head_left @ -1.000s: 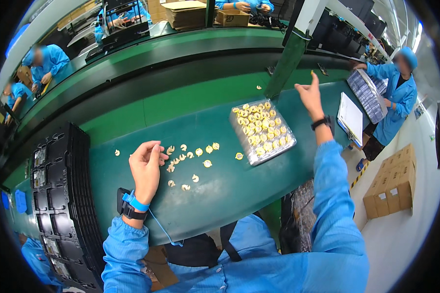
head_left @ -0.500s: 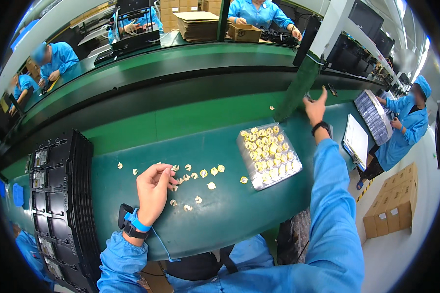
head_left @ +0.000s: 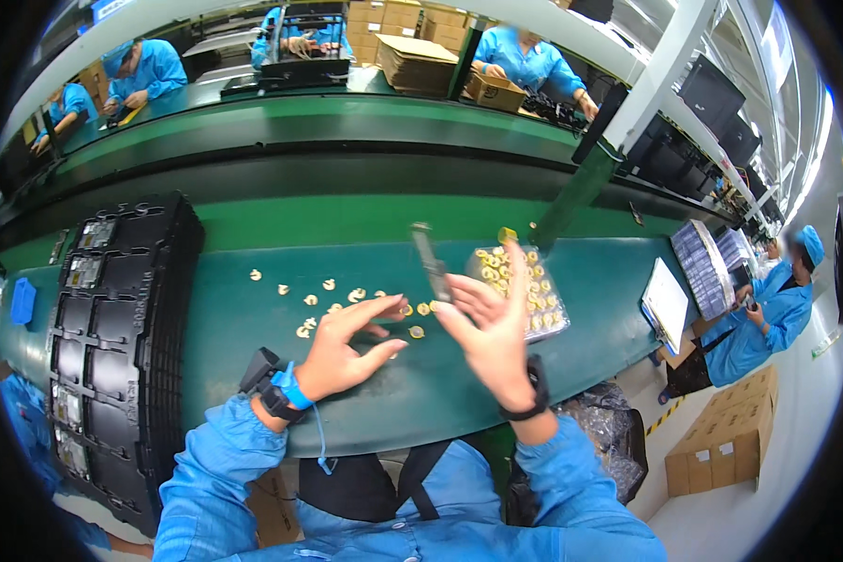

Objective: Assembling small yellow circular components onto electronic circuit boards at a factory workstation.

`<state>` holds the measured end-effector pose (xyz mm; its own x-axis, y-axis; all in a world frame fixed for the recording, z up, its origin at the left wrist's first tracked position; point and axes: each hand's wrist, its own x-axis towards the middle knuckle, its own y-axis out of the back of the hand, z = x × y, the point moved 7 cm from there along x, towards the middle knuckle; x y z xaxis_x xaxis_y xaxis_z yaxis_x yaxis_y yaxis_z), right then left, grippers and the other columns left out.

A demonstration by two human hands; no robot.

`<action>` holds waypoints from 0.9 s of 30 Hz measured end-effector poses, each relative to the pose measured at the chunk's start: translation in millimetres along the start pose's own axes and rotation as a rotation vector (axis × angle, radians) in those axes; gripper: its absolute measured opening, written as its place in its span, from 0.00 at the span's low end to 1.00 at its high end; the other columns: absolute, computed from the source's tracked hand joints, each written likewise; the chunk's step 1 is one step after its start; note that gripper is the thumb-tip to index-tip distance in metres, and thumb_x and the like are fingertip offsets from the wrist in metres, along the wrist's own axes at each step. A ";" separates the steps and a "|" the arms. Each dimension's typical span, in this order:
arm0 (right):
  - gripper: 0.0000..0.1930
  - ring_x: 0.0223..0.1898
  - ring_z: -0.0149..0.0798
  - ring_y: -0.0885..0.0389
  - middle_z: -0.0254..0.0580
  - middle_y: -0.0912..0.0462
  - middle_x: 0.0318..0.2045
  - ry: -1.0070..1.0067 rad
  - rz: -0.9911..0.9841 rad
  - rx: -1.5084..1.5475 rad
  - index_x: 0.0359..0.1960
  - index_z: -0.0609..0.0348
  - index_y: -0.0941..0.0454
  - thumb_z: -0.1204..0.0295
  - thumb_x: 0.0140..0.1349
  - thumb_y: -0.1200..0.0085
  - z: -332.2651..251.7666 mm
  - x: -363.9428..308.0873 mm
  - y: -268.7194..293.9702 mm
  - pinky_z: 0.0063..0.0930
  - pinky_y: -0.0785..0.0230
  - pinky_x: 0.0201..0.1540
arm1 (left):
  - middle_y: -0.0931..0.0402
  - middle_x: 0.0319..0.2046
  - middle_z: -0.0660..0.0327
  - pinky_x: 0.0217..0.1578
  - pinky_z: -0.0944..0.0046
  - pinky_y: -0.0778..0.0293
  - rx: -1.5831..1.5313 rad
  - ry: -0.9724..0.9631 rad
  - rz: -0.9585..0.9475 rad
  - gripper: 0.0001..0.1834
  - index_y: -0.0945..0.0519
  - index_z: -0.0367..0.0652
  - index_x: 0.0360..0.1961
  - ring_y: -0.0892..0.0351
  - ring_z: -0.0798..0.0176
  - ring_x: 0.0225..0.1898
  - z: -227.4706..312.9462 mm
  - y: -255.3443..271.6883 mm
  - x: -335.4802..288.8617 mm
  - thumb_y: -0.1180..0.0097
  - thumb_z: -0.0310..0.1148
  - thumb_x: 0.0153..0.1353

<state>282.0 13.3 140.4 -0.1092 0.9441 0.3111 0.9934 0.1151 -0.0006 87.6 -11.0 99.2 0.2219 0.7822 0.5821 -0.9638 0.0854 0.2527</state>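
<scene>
My left hand (head_left: 342, 348) hovers over the green table with thumb and fingers apart. Small yellow-and-white round parts (head_left: 417, 332) lie by its fingertips, and several pale C-shaped pieces (head_left: 329, 284) are scattered beyond it. In my right hand (head_left: 496, 342) is a slim grey tool (head_left: 429, 262), gripped between thumb and fingers and pointing up and away; motion blur hides its exact kind. A yellow cover (head_left: 507, 235) sits on one right fingertip. Behind that hand, partly hidden, stands a clear plastic tray (head_left: 554, 323) filled with yellow round parts.
Black slotted trays (head_left: 112, 347) are stacked at the left edge, beside a blue bin (head_left: 22, 302). To the right lie a clipboard with paper (head_left: 663, 304) and a stack of clear trays (head_left: 701, 270). A green post (head_left: 581, 192) rises behind the tray. Co-workers sit across and stand right.
My right hand has come back from the far right beside the post and now holds the grey tool. My left hand has moved right and spread its fingers. The view has shifted.
</scene>
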 end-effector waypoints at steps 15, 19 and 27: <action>0.53 0.50 0.37 0.18 0.48 0.23 0.51 0.086 -0.044 0.132 0.78 0.62 0.56 0.82 0.56 0.29 57.3 53.4 -108.8 0.31 0.22 0.52 | 0.20 0.57 0.48 0.60 0.59 0.22 -0.455 0.242 0.516 0.23 0.30 0.26 0.65 0.20 0.59 0.59 -47.1 35.2 -4.9 0.48 0.15 0.70; 0.45 0.45 0.34 0.15 0.47 0.21 0.46 0.050 -0.016 0.308 0.77 0.61 0.52 0.90 0.61 0.39 58.7 64.9 -89.8 0.26 0.19 0.50 | 0.20 0.57 0.48 0.55 0.57 0.16 -0.575 0.362 0.412 0.21 0.29 0.25 0.65 0.17 0.58 0.55 -52.8 43.7 5.9 0.49 0.18 0.72; 0.38 0.46 0.34 0.15 0.42 0.21 0.43 0.087 0.056 0.233 0.71 0.63 0.43 0.89 0.62 0.38 65.6 61.6 -80.3 0.24 0.20 0.49 | 0.18 0.53 0.48 0.52 0.61 0.14 -0.596 0.461 0.443 0.18 0.26 0.24 0.63 0.14 0.60 0.50 -59.9 45.4 1.4 0.51 0.20 0.74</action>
<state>193.1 82.5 97.3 -0.0406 0.9222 0.3846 0.9614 0.1408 -0.2362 35.3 30.9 65.3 -0.1491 0.9805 0.1277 -0.8926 -0.0779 -0.4441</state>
